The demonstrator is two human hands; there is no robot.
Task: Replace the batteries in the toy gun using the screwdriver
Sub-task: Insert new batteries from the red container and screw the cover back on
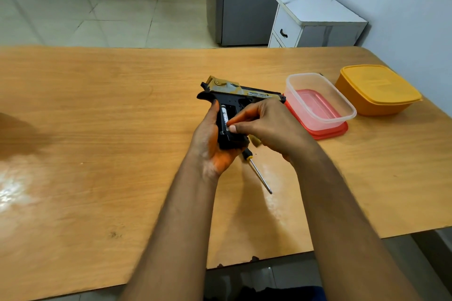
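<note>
A black and gold toy gun (234, 94) is held above the wooden table (97, 117), barrel pointing right. My left hand (210, 144) grips its black handle from below. The battery bay in the handle lies uncovered, with a white battery (224, 115) sitting inside. My right hand (266, 127) reaches in from the right, and its thumb and forefinger pinch the lower end of that battery. A screwdriver (258, 173) with a black and yellow handle lies on the table just under my hands, its metal tip pointing toward me. Its handle is partly hidden by my hands.
A clear plastic box (320, 100) stands on a red lid (327, 133) right of the gun. Farther right sits an orange lidded container (376, 88). The table's near edge has a notch below my arms. A white drawer cabinet (315, 22) stands on the floor beyond.
</note>
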